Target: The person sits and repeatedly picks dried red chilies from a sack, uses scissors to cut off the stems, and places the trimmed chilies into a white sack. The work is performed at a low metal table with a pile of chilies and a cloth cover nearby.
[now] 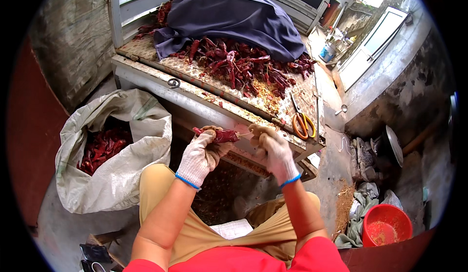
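Observation:
A dried red chili pepper [226, 136] lies across the fingers of my left hand [199, 158], which wears a white knit work glove with a blue cuff. The pepper's thin pale stem [245, 134] points to the right and meets the fingertips of my right hand [272, 149], gloved the same way and soiled at the fingers. Both hands are in front of the truck bed's edge, above my knees. Beyond them a heap of dried red chilies [234, 61] spreads over the metal truck bed [175, 64], partly under a dark blue cloth [234, 16].
Orange-and-yellow-handled scissors [302, 123] lie at the bed's right corner, near loose seeds [268, 94]. A white woven sack [150, 136] holding dried chilies [106, 145] stands at left. On the right floor are a red plastic basin [387, 224] and crumpled sacks [362, 206].

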A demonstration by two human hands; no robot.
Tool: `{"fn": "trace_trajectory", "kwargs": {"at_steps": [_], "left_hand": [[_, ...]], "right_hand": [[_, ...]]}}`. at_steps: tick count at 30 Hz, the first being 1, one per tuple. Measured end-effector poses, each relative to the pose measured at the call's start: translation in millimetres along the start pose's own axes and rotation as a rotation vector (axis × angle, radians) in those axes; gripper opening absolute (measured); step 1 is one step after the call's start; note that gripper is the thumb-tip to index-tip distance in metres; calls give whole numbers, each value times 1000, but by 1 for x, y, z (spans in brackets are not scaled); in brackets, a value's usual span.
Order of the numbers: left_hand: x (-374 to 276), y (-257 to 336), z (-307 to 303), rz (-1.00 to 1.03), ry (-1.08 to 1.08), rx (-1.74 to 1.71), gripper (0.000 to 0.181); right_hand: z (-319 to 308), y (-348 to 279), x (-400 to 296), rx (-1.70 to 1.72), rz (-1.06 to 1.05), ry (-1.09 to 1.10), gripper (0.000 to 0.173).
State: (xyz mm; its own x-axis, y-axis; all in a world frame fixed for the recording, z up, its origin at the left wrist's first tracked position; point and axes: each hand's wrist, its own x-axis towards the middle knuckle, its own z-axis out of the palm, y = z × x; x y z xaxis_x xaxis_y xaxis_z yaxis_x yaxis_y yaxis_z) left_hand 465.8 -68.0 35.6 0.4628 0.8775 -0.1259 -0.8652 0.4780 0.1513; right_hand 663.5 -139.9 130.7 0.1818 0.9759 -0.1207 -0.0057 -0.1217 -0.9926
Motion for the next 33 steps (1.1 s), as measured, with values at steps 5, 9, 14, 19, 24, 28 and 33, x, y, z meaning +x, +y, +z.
{"fn": "trace_trajectory", "kwargs": {"at_steps": [5,9,14,19,24,28,33], "left_hand": [[-10,-8,4,49,-95,16,8],[-19,-7,5,81,-194,338,15],[-28,-2,22,92,-418,350,47],[-26,23,33,-190,-305,279,60],[-25,4,12,-402,-332,578,46],[-33,16,19,-430,-256,788,33],[-40,16,33,-342,-253,1010,17]], "right_hand": [[28,20,-11,105,-112,-9,32],[34,22,-4,58,-252,65,22],[17,2,-6,-263,-447,76,18],[-1,-20,-8,-568,-641,-114,23],[13,-17,-9,-578,-684,-288,27],[21,-13,-8,-672,-724,-318,25],[29,-9,-4,-853,-817,-328,19]]}}
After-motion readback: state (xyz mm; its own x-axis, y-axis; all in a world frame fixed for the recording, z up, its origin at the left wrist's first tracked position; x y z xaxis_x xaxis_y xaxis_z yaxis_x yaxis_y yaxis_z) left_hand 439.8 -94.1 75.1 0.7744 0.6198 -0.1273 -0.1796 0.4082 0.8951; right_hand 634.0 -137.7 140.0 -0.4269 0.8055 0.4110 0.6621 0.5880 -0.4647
